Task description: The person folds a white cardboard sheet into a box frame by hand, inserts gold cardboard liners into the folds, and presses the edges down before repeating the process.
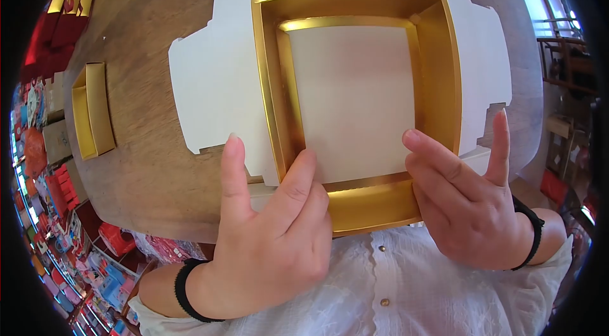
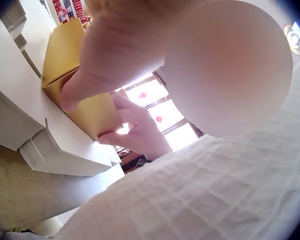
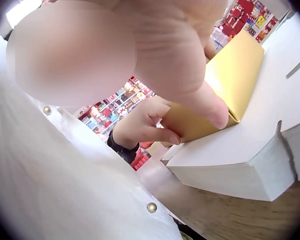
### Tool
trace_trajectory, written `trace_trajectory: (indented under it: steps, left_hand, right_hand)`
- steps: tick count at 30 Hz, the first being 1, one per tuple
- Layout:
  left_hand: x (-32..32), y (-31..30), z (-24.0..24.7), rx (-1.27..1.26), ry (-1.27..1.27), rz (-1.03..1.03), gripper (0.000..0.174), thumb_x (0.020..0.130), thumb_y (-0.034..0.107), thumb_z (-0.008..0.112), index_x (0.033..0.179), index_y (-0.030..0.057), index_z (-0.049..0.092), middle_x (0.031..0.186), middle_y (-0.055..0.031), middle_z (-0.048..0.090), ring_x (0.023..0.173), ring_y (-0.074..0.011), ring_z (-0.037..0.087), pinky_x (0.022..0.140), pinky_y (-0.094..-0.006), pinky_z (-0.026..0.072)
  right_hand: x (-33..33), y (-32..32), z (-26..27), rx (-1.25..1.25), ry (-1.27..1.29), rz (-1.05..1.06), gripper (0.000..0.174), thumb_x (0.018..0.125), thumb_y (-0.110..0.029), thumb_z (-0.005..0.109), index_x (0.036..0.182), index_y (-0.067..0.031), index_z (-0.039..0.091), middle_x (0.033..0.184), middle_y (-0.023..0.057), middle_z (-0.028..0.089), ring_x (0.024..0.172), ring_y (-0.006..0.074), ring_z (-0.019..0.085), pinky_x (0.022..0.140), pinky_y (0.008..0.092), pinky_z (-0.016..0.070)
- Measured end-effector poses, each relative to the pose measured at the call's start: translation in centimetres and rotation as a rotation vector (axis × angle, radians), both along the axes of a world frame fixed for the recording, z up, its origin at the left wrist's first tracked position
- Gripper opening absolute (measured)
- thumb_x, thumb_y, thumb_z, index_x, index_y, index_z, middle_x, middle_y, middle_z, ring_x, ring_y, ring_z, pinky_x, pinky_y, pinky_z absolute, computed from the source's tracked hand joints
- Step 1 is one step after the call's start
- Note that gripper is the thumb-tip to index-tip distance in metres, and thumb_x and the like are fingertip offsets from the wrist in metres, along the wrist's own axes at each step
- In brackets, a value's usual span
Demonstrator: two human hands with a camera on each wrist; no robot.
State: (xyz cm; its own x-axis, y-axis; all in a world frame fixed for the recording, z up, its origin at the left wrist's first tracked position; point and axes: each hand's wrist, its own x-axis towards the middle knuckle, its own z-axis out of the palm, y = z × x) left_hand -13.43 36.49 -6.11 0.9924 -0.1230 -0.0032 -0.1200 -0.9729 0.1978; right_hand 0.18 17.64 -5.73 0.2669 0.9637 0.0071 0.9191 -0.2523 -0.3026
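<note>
Gripping the gold box (image 1: 439, 76), both hands (image 1: 273, 234).

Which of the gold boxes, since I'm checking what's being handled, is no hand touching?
The narrow one, far left on the table; left hand and right hand both touch the large one.
</note>
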Motion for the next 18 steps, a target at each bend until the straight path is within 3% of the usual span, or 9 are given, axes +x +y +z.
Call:
trace_trajectory:
  steps: [5, 13, 17, 18]
  left_hand:
    - [0.14, 0.13, -0.28, -0.053, -0.003, 0.023, 0.01, 0.066, 0.002, 0.067, 0.074, -0.0024, 0.062, 0.086, -0.0089, 0.058, 0.109, -0.0279, 0.063, 0.104, -0.078, 0.0242]
    - [0.61, 0.65, -0.1, -0.111, 0.077, 0.013, 0.008, 0.066, 0.005, 0.066, 0.071, 0.0008, 0.061, 0.09, -0.0073, 0.059, 0.113, -0.0267, 0.06, 0.107, -0.0774, 0.0193]
    - [0.57, 0.57, -0.19, -0.112, 0.051, 0.02, 0.007, 0.065, 0.005, 0.065, 0.069, 0.0014, 0.06, 0.091, -0.0072, 0.059, 0.114, -0.0262, 0.059, 0.108, -0.0764, 0.0183]
    - [0.54, 0.59, 0.04, -0.072, 0.071, 0.01, 0.009, 0.067, 0.008, 0.067, 0.072, 0.0022, 0.062, 0.095, -0.0076, 0.059, 0.117, -0.0275, 0.058, 0.109, -0.0748, 0.0183]
  right_hand:
    - [0.01, 0.05, -0.22, 0.006, 0.037, 0.01, 0.003, 0.078, 0.004, 0.064, 0.076, 0.005, 0.064, 0.103, 0.0102, 0.068, 0.123, 0.0258, 0.06, 0.11, 0.0783, 0.0118]
    - [0.47, 0.63, 0.37, -0.056, 0.167, -0.014, 0.015, 0.081, 0.003, 0.064, 0.095, 0.0069, 0.066, 0.118, 0.0148, 0.066, 0.123, 0.0213, 0.059, 0.115, 0.0713, 0.0094]
    - [0.64, 0.7, 0.43, -0.061, 0.163, -0.009, 0.012, 0.082, 0.003, 0.063, 0.093, 0.0061, 0.066, 0.118, 0.0149, 0.066, 0.126, 0.0204, 0.057, 0.115, 0.0712, 0.0077]
    - [0.89, 0.38, 0.61, -0.115, 0.107, 0.021, 0.015, 0.08, -0.002, 0.068, 0.094, 0.0023, 0.066, 0.124, 0.0156, 0.064, 0.129, 0.0238, 0.055, 0.115, 0.0708, 0.0074]
